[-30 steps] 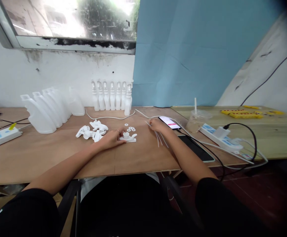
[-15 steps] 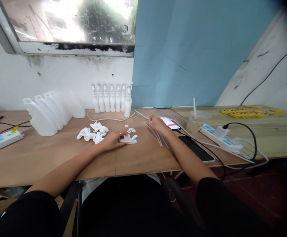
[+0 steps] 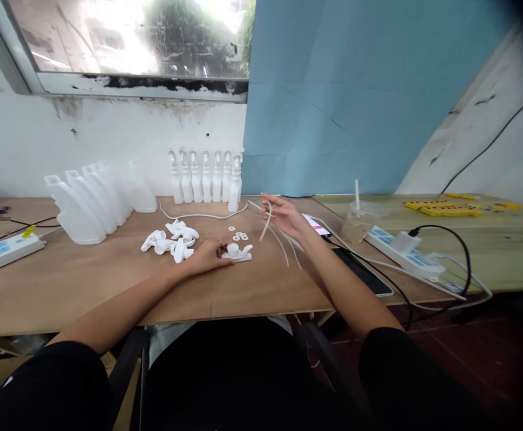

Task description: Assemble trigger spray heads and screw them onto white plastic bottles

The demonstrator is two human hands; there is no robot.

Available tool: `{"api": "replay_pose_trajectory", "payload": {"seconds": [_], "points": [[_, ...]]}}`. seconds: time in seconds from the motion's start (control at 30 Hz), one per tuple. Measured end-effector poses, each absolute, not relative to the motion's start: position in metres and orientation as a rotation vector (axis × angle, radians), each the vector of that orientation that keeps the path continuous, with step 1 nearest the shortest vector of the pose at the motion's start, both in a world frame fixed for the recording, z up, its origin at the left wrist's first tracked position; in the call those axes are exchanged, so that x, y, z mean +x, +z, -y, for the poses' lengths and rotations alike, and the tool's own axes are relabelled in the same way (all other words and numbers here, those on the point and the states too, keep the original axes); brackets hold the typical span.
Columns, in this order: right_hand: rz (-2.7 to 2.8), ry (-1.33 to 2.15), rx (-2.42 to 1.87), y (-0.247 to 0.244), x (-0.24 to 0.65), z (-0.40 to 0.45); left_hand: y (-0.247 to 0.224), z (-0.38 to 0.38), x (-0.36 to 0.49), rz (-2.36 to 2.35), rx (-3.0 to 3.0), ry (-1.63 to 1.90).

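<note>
On the brown table, my left hand (image 3: 210,256) grips a white spray trigger head (image 3: 238,253) lying on its side. My right hand (image 3: 286,216) is raised over the table, its fingers closed on a thin clear plastic tube (image 3: 266,224) that hangs down. More thin tubes (image 3: 289,242) lie on the wood below that hand. Several small white washers (image 3: 239,236) are scattered just beyond the spray head. To the left of my left hand is a pile of other white spray trigger heads (image 3: 169,240).
Empty white bottles (image 3: 81,206) stand at the left, and a row of bottles with spray heads (image 3: 206,179) lines the wall. On the right are a phone (image 3: 362,272), a plastic cup (image 3: 357,224), a power strip (image 3: 407,254) with cables and yellow pieces (image 3: 445,208).
My right hand has lifted a tube off the table and turned so its fingers point left. My left hand keeps hold of the spray trigger head, which shows more now.
</note>
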State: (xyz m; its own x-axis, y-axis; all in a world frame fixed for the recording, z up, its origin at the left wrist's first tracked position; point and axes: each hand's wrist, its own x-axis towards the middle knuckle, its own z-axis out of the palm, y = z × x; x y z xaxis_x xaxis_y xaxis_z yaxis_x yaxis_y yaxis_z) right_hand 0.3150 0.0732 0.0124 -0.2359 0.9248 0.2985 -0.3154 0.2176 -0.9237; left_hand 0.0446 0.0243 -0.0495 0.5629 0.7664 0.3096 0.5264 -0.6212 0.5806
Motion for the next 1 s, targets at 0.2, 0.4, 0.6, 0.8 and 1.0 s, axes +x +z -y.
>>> {"api": "replay_pose_trajectory", "payload": {"seconds": [0.2, 0.4, 0.6, 0.8, 1.0], "points": [[1.555, 1.067, -0.767, 0.000, 0.282, -0.056, -0.051, -0.025, 0.045, -1.004, 2.427, 0.784], [1.840, 1.043, -0.665, -0.010, 0.258, -0.034, -0.048, -0.022, 0.046, -0.946, 2.457, 0.766], [1.936, 1.008, -0.685, -0.017, 0.248, -0.030, -0.047, -0.021, 0.045, -0.921, 2.466, 0.753], [1.929, 1.016, -0.683, -0.019, 0.247, -0.032, -0.051, -0.024, 0.044, -0.929, 2.484, 0.761], [2.046, 0.957, -0.733, -0.020, 0.248, -0.036, -0.053, -0.025, 0.045, -0.902, 2.470, 0.781]]}}
